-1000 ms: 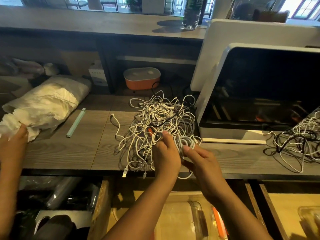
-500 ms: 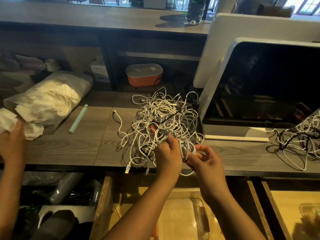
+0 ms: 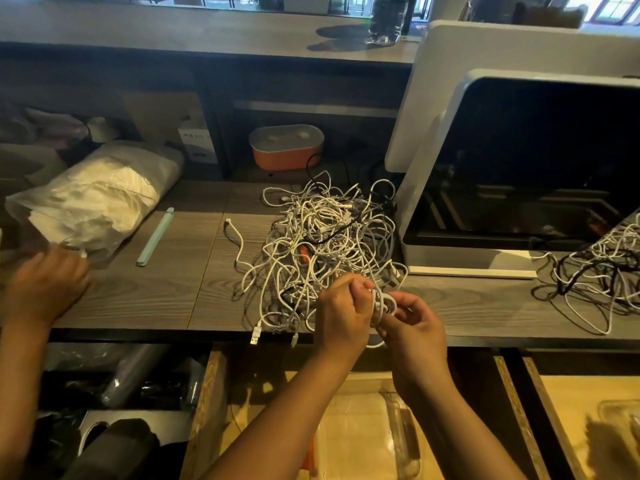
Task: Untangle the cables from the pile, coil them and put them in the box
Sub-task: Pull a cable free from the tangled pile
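One small coil of white cable [image 3: 383, 304] is in the making. The left hand [image 3: 341, 311] grips its loops in a curled fist and the right hand [image 3: 415, 323] pinches its other side, both over the near edge of the grey wood-grain worktop [image 3: 156, 299]. Just beyond the hands lies the tangled pile of white and black cables [image 3: 325, 237], large and knotted. Below the hands sits the clear plastic box [image 3: 407, 441]; its contents cannot be told. Most of the work seems left.
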### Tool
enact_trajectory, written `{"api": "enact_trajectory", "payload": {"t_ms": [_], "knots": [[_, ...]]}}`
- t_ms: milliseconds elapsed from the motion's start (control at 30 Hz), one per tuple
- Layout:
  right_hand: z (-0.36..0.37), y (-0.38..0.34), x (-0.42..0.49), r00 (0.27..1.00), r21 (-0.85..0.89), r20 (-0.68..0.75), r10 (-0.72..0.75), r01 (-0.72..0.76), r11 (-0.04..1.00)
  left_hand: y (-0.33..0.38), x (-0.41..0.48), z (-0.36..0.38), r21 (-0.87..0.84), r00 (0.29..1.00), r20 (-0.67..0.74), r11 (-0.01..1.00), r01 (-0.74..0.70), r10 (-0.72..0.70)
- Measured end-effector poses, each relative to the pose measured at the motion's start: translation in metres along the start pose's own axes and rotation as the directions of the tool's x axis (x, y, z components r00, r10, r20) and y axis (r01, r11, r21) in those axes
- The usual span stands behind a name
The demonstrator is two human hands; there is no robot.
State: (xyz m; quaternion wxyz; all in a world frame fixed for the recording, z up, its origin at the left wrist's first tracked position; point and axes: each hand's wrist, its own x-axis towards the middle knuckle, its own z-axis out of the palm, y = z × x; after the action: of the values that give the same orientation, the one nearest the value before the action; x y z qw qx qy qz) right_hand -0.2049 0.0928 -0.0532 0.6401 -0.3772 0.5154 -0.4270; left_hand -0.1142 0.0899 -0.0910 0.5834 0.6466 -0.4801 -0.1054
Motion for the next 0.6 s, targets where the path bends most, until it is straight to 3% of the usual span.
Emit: {"api": "enact_trajectory", "payload": {"t_ms": [100, 200, 333, 433, 500, 600], "knots": [[0.001, 0.002, -0.001, 0.998, 0.006, -0.067, -0.015, 0.015, 1.0, 0.002, -0.003, 0.004, 0.001, 0.997, 0.007, 0.997, 0.074, -0.074], [-0.001, 0.0, 0.003, 0.995, -0.024, -0.1, -0.001, -0.001, 1.0, 0.005, -0.009, 0.006, 0.05, 0.98, 0.11, 0.985, 0.162, -0.167], [-0.002, 0.002, 0.006, 0.997, -0.136, -0.07, -0.036, 0.026, 0.99, 0.008, -0.013, 0.006, 0.005, 0.916, 0.282, 0.955, 0.298, -0.287], [-0.003, -0.002, 0.007, 0.995, -0.23, 0.007, -0.095, 0.094, 0.969, 0.011, -0.011, 0.004, -0.007, 0.922, 0.241, 0.949, 0.314, -0.303], [-0.004, -0.003, 0.008, 0.991, -0.297, 0.051, -0.123, 0.133, 0.946, 0.016, -0.007, 0.005, -0.11, 0.886, 0.191, 0.888, 0.447, -0.423], [-0.002, 0.0, 0.009, 0.992, -0.314, 0.029, -0.12, 0.123, 0.941, 0.025, -0.006, 0.011, -0.272, 0.756, 0.156, 0.708, 0.651, -0.635]]}}
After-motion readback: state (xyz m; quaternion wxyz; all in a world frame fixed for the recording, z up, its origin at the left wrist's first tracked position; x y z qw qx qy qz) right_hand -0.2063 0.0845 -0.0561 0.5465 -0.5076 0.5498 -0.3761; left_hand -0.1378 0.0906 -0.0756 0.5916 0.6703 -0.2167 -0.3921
